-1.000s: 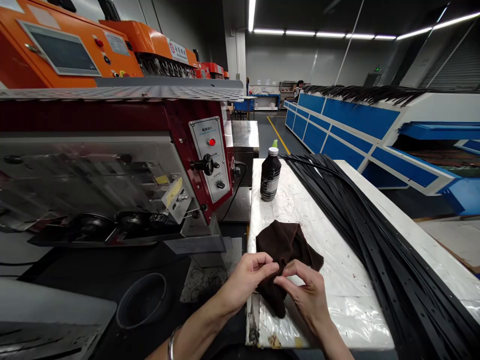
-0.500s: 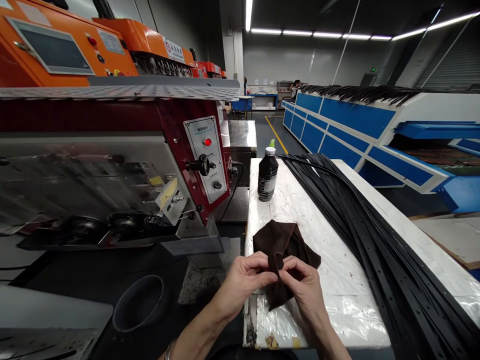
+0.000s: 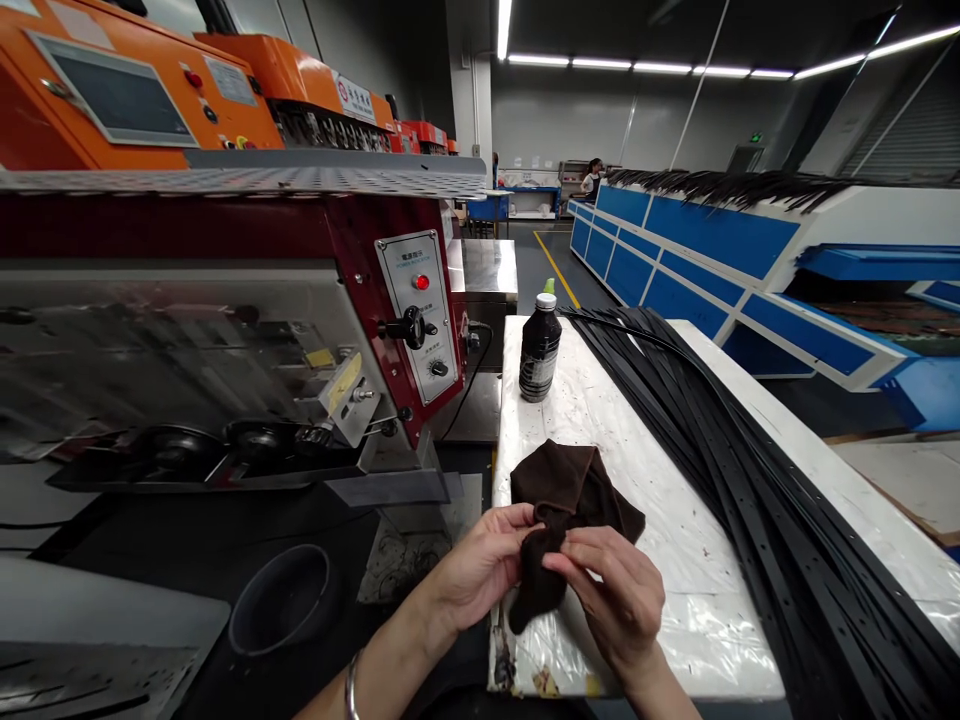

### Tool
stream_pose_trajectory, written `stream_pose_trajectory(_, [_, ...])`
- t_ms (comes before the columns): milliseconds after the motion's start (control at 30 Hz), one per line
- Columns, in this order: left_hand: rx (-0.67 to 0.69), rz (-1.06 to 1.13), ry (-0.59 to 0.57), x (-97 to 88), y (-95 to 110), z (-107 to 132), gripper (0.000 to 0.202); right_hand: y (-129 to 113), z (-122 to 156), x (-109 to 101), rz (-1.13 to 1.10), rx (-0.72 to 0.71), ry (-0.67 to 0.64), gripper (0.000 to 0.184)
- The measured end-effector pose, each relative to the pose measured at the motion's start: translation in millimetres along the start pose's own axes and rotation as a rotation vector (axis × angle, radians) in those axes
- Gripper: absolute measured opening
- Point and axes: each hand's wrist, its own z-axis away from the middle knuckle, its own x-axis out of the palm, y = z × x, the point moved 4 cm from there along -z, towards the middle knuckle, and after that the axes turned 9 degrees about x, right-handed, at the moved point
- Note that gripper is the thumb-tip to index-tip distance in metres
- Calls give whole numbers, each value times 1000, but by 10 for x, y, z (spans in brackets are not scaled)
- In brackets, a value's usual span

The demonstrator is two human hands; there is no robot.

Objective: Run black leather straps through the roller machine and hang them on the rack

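Observation:
A dark brown cloth (image 3: 566, 475) lies bunched on the near end of the white plastic-covered table (image 3: 645, 600). My left hand (image 3: 487, 560) pinches a gathered part of it from the left, and a loose end hangs below the fingers. From the other side my right hand (image 3: 611, 580) grips the same cloth between thumb and fingertips. The fold between my hands is partly hidden by the fingers. Beyond the cloth stands an upright dark bottle (image 3: 539, 350) with a white cap and a label.
Long black punched strips (image 3: 720, 460) run along the table's right side. At left is a dark red machine with a control panel (image 3: 420, 310) and a lit red lamp. A black bucket (image 3: 281, 600) sits low at left. A person (image 3: 592, 180) is far back, near blue-and-white equipment (image 3: 697, 240).
My right hand has turned and shifted slightly right and down on the cloth. The cloth's lower end has swung to the left. My left hand has stayed nearly in place, still pinching.

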Motion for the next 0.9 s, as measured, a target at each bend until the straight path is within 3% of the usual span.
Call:
stream_pose_trajectory(133, [63, -33, 65, -24, 71, 14, 22, 76, 12, 10, -85, 146, 1, 19])
stream_pose_trajectory(367, [244, -465, -74, 74, 246, 84, 10, 276, -9, 32, -235, 450, -227, 9])
stream_pose_trajectory(500, [163, -471, -68, 90, 182, 92, 18, 268, -24, 41, -222, 342, -364, 10])
stream_pose_trajectory(667, [154, -448, 31, 41, 100, 58, 25, 136, -39, 37, -104, 188, -286, 12])
stream_pose_trajectory(733, [127, -309, 22, 29, 73, 43, 26, 124, -40, 46, -153, 284, -218, 11])
stream_pose_trajectory(800, [97, -205, 10, 20, 67, 38, 25, 168, -23, 61, -254, 471, -161, 10])
stream_pose_trajectory(900, [123, -253, -12, 16, 105, 43, 20, 270, 23, 84, -389, 717, -138, 15])
